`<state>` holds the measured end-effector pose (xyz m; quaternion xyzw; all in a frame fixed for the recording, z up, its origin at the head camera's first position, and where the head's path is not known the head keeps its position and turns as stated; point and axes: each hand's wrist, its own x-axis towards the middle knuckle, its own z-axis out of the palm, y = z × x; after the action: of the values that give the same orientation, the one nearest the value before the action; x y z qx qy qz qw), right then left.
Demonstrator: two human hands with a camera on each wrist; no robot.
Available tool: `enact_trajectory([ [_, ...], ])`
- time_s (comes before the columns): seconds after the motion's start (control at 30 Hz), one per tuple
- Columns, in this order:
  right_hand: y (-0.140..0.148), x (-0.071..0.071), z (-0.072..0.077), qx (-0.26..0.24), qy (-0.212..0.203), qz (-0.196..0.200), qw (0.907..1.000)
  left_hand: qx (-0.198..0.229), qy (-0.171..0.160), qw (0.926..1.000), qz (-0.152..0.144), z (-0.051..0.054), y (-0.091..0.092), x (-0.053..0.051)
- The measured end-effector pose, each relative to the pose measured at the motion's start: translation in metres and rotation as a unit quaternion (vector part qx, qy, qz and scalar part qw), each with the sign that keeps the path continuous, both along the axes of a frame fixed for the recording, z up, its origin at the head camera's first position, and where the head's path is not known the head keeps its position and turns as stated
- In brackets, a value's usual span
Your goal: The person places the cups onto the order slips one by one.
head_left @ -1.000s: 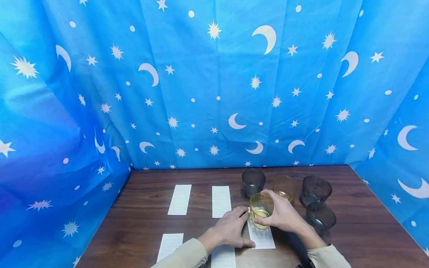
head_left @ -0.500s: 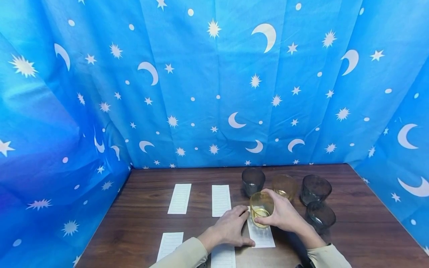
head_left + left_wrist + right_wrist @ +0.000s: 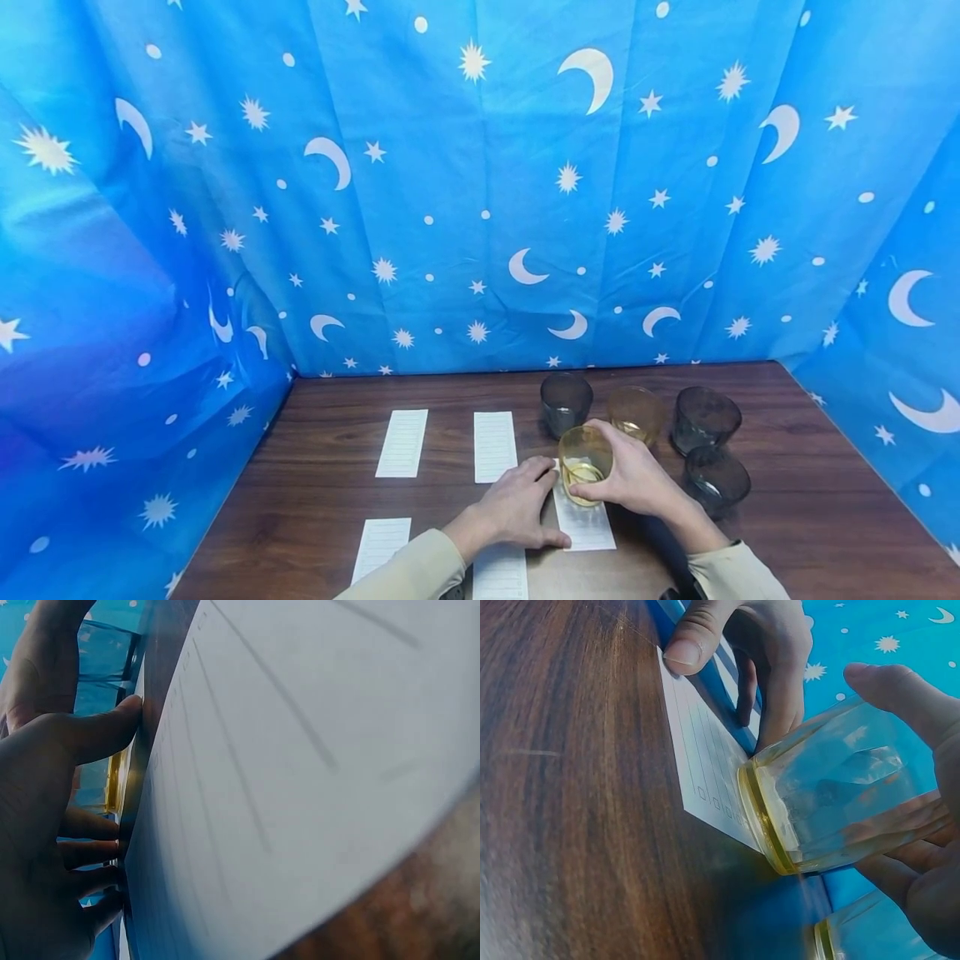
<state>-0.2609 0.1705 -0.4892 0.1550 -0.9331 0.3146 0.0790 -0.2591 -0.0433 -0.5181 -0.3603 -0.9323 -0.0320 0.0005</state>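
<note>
My right hand [image 3: 639, 477] grips a yellow-tinted clear glass [image 3: 576, 450] from its right side, thumb on the near side and fingers behind. In the right wrist view the base of the glass [image 3: 769, 817] sits on a lined white paper slip [image 3: 701, 761]. My left hand [image 3: 517, 508] lies along the left edge of that slip, fingers spread. Its thumb [image 3: 684, 651] presses a near corner of the paper, and its fingertips reach the far end. A second lined slip [image 3: 499, 575] lies partly under the left wrist and fills much of the left wrist view.
Behind the right hand stand an amber glass [image 3: 636, 408] and a dark glass [image 3: 566, 404]. Two more dark glasses, one farther back [image 3: 707, 419] and one nearer [image 3: 717, 482], stand to the right. Three other slips lie on the wooden table [image 3: 300, 500]. A blue star-patterned curtain [image 3: 420, 167] surrounds it.
Both hands and the glass keep their places on the slip. The head view has shifted very slightly.
</note>
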Motion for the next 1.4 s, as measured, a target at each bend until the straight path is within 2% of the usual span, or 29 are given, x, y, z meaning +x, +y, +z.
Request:
enact_trajectory([
  [0.5,0.000,0.002,0.002,0.001,-0.006,0.000,1.0000,0.013,-0.014,0.9998,-0.006,0.001,-0.004,0.000],
  [0.73,0.001,0.002,0.004,0.006,-0.009,-0.001,0.9999,0.051,-0.012,0.9984,-0.022,0.011,-0.014,-0.010],
  [0.93,0.000,0.002,0.003,0.009,-0.008,0.014,0.9998,0.057,-0.013,0.9983,-0.002,0.013,-0.032,-0.021],
  [1.13,-0.002,0.001,0.003,0.006,-0.028,0.008,0.9996,0.078,-0.033,0.9962,0.018,0.015,-0.047,-0.027],
  [1.4,-0.001,0.000,0.004,0.014,-0.026,0.001,0.9996,0.092,-0.035,0.9945,0.037,0.018,-0.063,-0.036],
])
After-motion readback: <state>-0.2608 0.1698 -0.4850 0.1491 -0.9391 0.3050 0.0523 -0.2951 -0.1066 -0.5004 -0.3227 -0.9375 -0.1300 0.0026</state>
